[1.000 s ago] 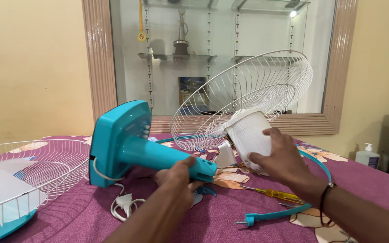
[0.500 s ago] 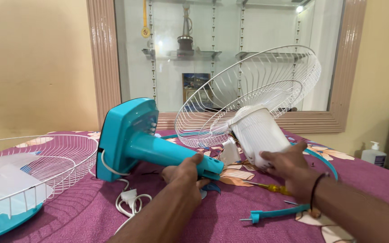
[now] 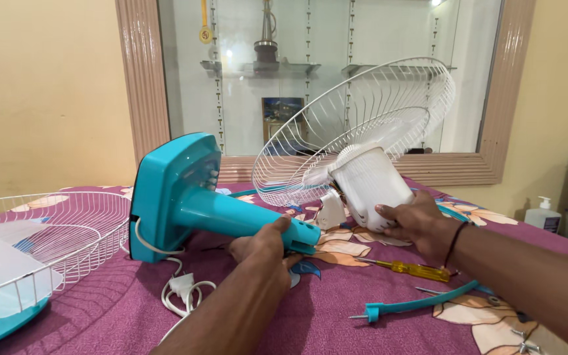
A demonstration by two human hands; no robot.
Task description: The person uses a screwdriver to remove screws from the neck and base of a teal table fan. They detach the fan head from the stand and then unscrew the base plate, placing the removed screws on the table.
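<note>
Two hands hold a dismantled fan above a purple flowered cloth.

At far left a loose white wire guard (image 3: 47, 230) lies on the cloth (image 3: 336, 309), cut off by the edge, with a pale blade piece inside that is hard to make out. Next, the turquoise fan base (image 3: 175, 194) stands tilted on its edge; its stem runs right into the left hand (image 3: 261, 253), whose fingers are clenched round the stem's end. A white cord and plug (image 3: 182, 289) lie below the base. The right hand (image 3: 415, 223) grasps the white ribbed motor housing (image 3: 369, 184) from beneath, its palm side hidden. The rear wire guard (image 3: 363, 125) tilts up behind the housing. A yellow-handled screwdriver (image 3: 409, 268) and a curved turquoise rim strip (image 3: 415, 302) lie on the cloth under the right forearm.
</note>
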